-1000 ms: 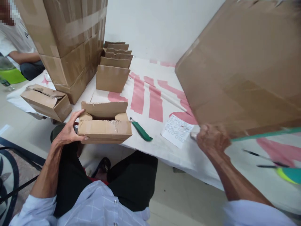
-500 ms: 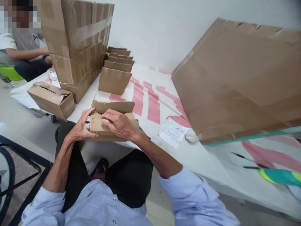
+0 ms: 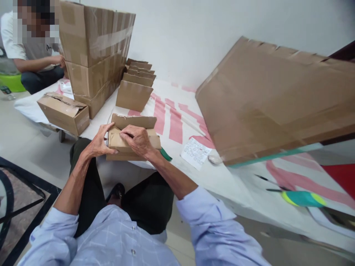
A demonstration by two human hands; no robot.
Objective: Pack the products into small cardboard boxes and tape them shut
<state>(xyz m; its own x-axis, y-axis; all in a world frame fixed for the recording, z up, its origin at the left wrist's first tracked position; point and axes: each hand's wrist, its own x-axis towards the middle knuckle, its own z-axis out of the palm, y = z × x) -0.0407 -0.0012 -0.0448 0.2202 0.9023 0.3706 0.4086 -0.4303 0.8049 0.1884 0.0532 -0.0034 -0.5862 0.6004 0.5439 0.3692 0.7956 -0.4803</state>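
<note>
A small cardboard box (image 3: pixel 115 140) rests at the table's near edge in front of me. Its back flap (image 3: pixel 135 122) stands up. My left hand (image 3: pixel 104 142) clasps the box's left end, thumb low on the front and fingers at the top corner. Over the top of the box, my right hand (image 3: pixel 138 139) has its fingers curled and pressed together against the cardboard; what lies between the fingertips is hidden. A green curved thing (image 3: pixel 166 154) pokes out beside the box by my right wrist, partly covered.
Stacked taped cartons (image 3: pixel 97 55) stand at the back left, with a closed carton (image 3: pixel 65 112) before them. A row of open-flapped boxes (image 3: pixel 134 94) is behind. Right are a printed paper (image 3: pixel 195 152), a large cardboard sheet (image 3: pixel 271 103) and a teal-yellow tool (image 3: pixel 303 198). Another person (image 3: pixel 36 55) sits far left.
The view has shifted a little, bringing a red patch and a dark flat object into sight at right. My right fingers have moved slightly on the box; my left hand keeps its grip.
</note>
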